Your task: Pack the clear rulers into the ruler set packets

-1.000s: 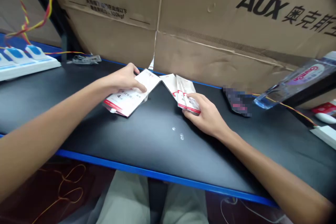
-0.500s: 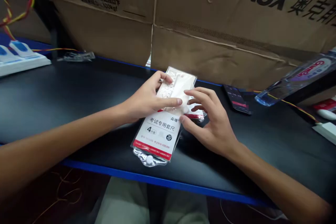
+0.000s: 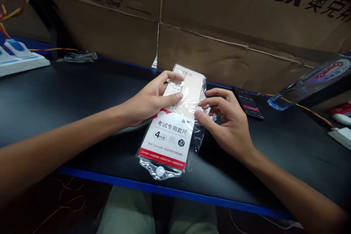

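Observation:
A clear-plastic ruler set pouch (image 3: 170, 140) lies slanted in front of me, its white and red label printed with "4" and "20 cm". Pale, see-through ruler pieces show in its upper half. At the near end, a flap with a white snap button (image 3: 159, 171) sticks out. My left hand (image 3: 150, 98) grips the pouch's left edge, thumb on top. On the other side, my right hand (image 3: 229, 120) has its fingers bent and apart, with the thumb tip at the pouch's right edge. Partly hidden beneath is another clear packet (image 3: 199, 137).
Cardboard boxes (image 3: 219, 58) stand along the back of the black table (image 3: 68, 117). To the right are a phone (image 3: 248, 104), a tilted clear bottle (image 3: 307, 80) and a white plug (image 3: 341, 137). A power strip (image 3: 24, 62) and crumpled plastic (image 3: 78, 57) lie at the left.
My right hand has shifted right, its fingers drawing off the pouch's top. More of the label and the ruler pieces shows. My left hand still grips the left edge.

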Action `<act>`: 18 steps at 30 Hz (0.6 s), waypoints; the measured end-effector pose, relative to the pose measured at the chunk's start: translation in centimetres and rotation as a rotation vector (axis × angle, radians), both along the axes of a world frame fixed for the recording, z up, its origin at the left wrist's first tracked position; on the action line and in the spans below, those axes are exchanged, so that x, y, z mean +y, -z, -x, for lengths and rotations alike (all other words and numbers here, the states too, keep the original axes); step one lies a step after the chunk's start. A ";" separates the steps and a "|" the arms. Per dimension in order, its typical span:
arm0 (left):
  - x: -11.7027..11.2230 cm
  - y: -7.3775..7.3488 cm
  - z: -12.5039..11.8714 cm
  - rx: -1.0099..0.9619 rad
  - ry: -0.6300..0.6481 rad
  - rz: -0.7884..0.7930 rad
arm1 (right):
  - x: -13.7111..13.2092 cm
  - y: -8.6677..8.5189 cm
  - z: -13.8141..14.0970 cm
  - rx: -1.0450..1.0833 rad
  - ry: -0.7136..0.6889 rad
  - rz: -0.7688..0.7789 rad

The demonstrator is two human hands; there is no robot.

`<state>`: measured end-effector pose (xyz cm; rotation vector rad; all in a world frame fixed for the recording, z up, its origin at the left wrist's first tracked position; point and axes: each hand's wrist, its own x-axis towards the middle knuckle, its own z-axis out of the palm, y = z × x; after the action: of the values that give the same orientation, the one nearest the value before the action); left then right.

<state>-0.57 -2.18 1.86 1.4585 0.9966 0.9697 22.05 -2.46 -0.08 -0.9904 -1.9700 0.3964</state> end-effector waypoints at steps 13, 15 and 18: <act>-0.7 -0.1 0.1 -0.155 0.337 0.091 | 1.1 0.7 -0.6 0.175 -0.035 0.182; -0.7 -0.1 0.2 -0.149 0.420 0.104 | 1.3 0.9 -0.6 0.260 -0.123 0.346; -0.8 -0.1 0.1 -0.142 0.542 0.123 | 1.3 1.0 -0.5 0.336 -0.224 0.507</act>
<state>-0.68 -2.97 1.96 1.4278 0.5035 0.5936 22.51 -1.18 -1.07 -0.9308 -1.7050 1.1542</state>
